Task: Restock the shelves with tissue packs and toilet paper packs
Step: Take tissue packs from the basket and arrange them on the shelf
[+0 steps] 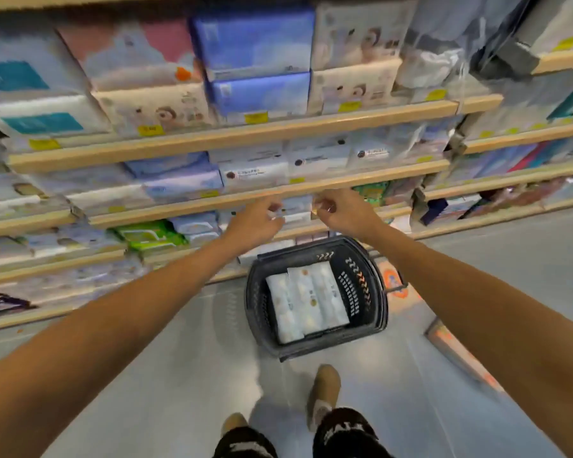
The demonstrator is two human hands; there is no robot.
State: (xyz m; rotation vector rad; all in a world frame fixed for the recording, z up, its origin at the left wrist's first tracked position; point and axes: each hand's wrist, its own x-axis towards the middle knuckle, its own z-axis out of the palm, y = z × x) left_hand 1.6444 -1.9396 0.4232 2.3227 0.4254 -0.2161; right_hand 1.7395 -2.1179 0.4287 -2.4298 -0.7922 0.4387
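A white tissue pack [295, 211] is pinched endwise by the curled left hand [257, 219] and right hand [343, 209], kept level to enter the shelf [179, 206], at twelve o'clock from the basket [361, 285] (spare packs [306, 299] inside).

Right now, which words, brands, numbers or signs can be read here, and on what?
No text reads for certain.
Yellow price tags on the shelf edges: blurred.
Shelf packs: print blurred.
Pack gripped by left hand and right hand: print blurred.
White packs in the basket: print too small.
White letters on the black shorts: blurred.
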